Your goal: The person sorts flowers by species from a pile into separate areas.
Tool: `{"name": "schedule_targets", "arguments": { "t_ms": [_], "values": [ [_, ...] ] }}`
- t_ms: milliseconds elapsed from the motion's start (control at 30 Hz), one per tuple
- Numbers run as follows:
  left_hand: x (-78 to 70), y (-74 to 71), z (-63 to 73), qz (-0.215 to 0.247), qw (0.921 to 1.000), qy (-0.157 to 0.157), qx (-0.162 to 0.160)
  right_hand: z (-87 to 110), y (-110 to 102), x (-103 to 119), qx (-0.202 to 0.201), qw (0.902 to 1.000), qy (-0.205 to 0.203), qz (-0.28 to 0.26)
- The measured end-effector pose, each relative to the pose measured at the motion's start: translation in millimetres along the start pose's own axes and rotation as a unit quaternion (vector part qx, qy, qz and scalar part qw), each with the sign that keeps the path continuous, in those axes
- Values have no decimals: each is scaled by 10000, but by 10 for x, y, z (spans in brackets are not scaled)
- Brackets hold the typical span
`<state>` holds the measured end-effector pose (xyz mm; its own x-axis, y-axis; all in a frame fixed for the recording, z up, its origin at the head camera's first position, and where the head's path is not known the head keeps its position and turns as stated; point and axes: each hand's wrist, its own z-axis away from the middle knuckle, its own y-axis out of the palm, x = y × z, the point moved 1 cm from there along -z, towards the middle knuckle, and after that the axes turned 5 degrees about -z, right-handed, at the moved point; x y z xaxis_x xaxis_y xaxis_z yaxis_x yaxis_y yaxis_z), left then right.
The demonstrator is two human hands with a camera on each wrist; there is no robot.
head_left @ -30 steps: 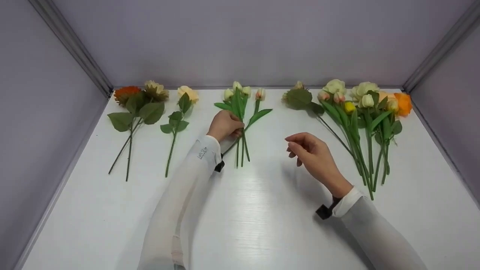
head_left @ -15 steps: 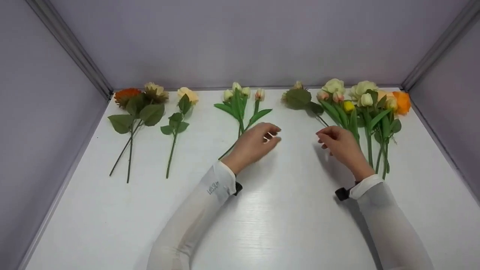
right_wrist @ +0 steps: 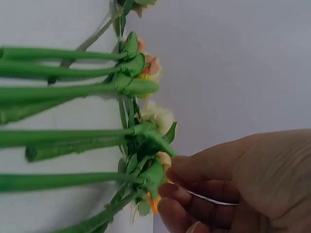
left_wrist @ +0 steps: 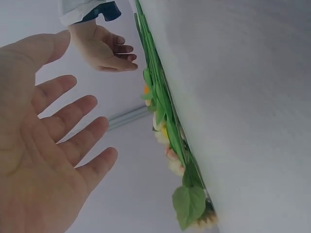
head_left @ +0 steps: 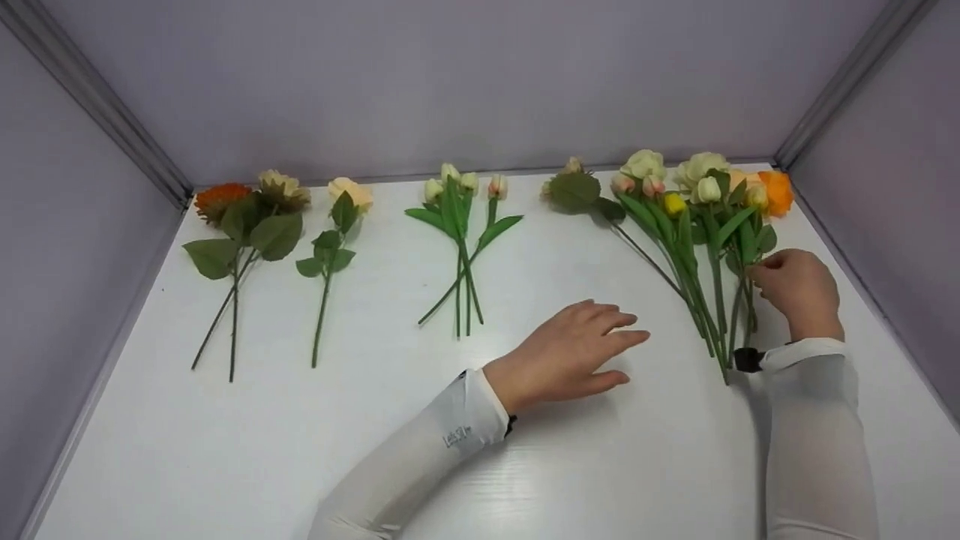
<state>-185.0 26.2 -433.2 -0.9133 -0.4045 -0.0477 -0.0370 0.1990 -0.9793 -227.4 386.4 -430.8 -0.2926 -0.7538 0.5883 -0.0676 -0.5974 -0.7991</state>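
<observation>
My left hand [head_left: 570,356] hovers over the middle of the table with its fingers spread and nothing in its grasp. In the left wrist view its palm and straight fingers show plainly. At the right, my right hand [head_left: 801,292] is beside a bunch of artificial flowers, its fingers loosely bent. Its thumb is close to a green tulip leaf [right_wrist: 163,143]; contact cannot be made out. That bunch has a yellow tulip [head_left: 674,204], a white tulip [head_left: 708,190], an orange flower [head_left: 775,193] and crossing green stems. Several tulips [head_left: 454,206] lie crossed at the middle back.
Left on the white table [head_left: 247,450] lie an orange flower [head_left: 223,201] and a cream flower [head_left: 283,191] with crossed stems. Beside them is a peach rose [head_left: 350,195]. A leafy brownish flower [head_left: 574,191] lies right of centre. Grey walls [head_left: 450,82] enclose the table.
My left hand has let go of the middle tulips and moved right and nearer, its fingers spreading. My right hand has moved right to the flower bunch. The head view has shifted slightly.
</observation>
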Motion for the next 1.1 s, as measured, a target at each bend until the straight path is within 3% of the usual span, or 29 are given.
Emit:
{"name": "schedule_targets", "arguments": {
  "t_ms": [233, 467, 667, 867, 1100],
  "values": [
    [-37, 77, 33, -106, 9999, 91, 103, -24, 23, -2, 625, 9957, 437, 519],
    [4, 98, 47, 21, 9999, 100, 135, -18, 34, 4, 976, 9935, 460, 371],
    [40, 112, 47, 188, 9997, 137, 99, -6, 1, -7, 813, 9962, 274, 141],
    [59, 122, 50, 361, 9992, 94, 126, 49, -99, 15, 512, 9979, 386, -76],
    [88, 116, 56, 529, 9984, -170, 126, 96, -152, 85, 165, 9972, 386, -616]
  ]
}}
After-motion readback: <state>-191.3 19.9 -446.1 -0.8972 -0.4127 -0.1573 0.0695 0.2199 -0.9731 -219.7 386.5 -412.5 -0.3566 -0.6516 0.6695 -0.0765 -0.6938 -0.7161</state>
